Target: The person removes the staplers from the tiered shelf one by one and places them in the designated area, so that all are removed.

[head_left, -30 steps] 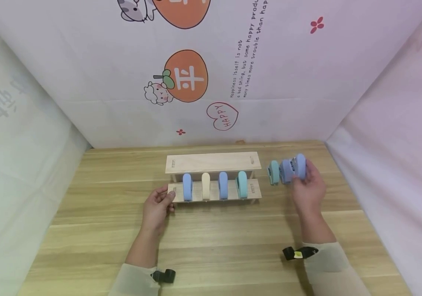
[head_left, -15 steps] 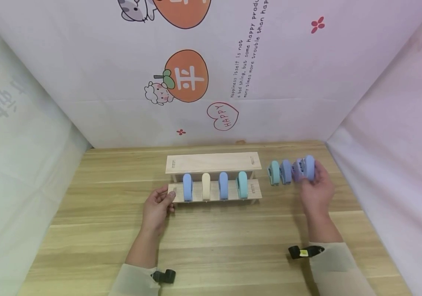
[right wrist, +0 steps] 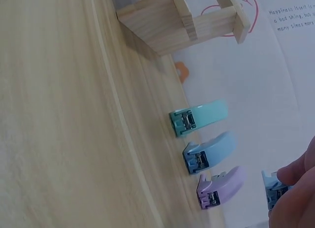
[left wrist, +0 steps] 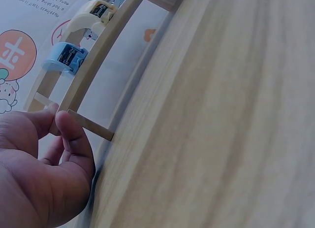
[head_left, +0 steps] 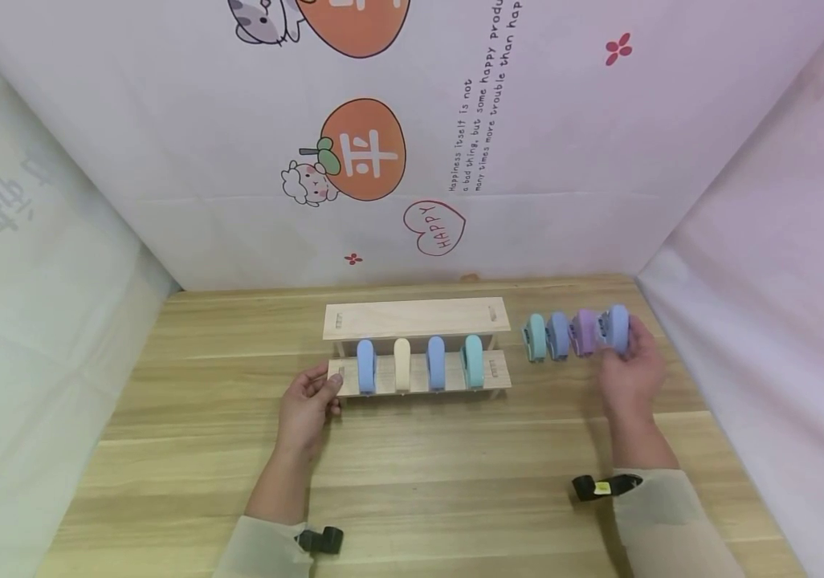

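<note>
At the left end of a two-step wooden rack [head_left: 415, 315], my left hand [head_left: 305, 405] grips the lower board, thumb on top and fingers beneath. On that lower board stand, left to right, a blue hole punch [head_left: 365, 366], a cream one [head_left: 401, 365], a second blue one [head_left: 436, 363] and a teal one [head_left: 473, 361]. Another blue hole punch [head_left: 618, 327] is pinched between my right hand's [head_left: 632, 376] thumb and fingers. Just left of it, a row on the table holds a teal punch [right wrist: 202, 116], a blue punch [right wrist: 211, 150] and a purple punch [right wrist: 224, 187].
The rack's upper board stands behind the lower one. Underneath is a wood-grain table [head_left: 426, 482], closed in by a printed white cloth [head_left: 528, 233] at the back and plain-looking cloths at both sides.
My right hand has shifted rightward with the blue hole punch, uncovering the purple punch at the right of the row. My left hand has stayed on the rack.
</note>
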A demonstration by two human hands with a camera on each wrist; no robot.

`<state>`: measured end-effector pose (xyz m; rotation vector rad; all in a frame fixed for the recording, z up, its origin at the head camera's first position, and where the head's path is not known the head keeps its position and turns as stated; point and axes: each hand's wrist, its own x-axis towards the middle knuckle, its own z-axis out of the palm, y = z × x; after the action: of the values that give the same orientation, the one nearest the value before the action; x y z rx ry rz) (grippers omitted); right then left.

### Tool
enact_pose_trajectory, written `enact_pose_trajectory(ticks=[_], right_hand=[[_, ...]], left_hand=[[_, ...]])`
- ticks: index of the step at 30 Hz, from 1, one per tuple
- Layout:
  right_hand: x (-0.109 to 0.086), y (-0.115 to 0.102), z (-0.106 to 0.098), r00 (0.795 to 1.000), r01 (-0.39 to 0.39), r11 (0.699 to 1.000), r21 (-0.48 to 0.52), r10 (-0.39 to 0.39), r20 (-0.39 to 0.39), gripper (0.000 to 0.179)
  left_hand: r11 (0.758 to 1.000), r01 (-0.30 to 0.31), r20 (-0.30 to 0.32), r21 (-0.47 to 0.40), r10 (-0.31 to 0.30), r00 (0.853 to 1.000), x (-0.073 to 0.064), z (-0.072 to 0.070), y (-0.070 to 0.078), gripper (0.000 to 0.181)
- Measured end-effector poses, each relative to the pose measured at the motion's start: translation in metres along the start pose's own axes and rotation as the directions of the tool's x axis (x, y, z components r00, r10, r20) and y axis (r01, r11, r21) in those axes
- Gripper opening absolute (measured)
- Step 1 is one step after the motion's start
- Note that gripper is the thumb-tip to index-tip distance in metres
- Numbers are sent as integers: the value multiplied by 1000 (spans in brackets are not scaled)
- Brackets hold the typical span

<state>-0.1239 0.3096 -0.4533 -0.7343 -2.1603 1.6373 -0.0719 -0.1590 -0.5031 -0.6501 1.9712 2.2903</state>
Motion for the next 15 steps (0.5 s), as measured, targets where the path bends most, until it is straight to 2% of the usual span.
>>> enact_pose_trajectory(ticks=[15], right_hand=[[20, 13, -4, 995, -95, 995, -40, 97, 35, 76]], left_hand=[[1000, -1, 3, 13, 1, 1000, 0, 0, 0, 42]])
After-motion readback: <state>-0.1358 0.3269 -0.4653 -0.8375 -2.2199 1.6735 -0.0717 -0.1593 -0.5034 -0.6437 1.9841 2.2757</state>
